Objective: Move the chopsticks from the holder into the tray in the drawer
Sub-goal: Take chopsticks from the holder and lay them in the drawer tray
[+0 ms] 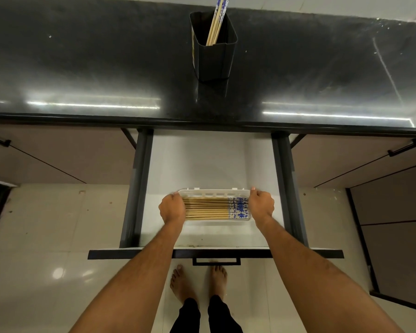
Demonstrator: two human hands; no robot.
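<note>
Now my left hand (172, 209) and right hand (261, 205) grip the tray (211, 192) ends, while the last chopsticks (216, 22) stand upright in the holder (213, 58) straight ahead on the table (82, 68), slightly nearer my right.

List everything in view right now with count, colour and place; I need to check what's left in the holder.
holder: one, black, upright on the counter
chopsticks in holder: a few, wooden with blue-white tops, leaning
counter: one, glossy black
drawer: one, white inside, pulled open
tray: one, white, in the drawer
chopsticks in tray: many, same pattern, lying flat side by side
cabinet handles: two, black, either side
left hand: grips the tray's left end
right hand: grips the tray's right end
feet: two, bare, on pale tiles
</note>
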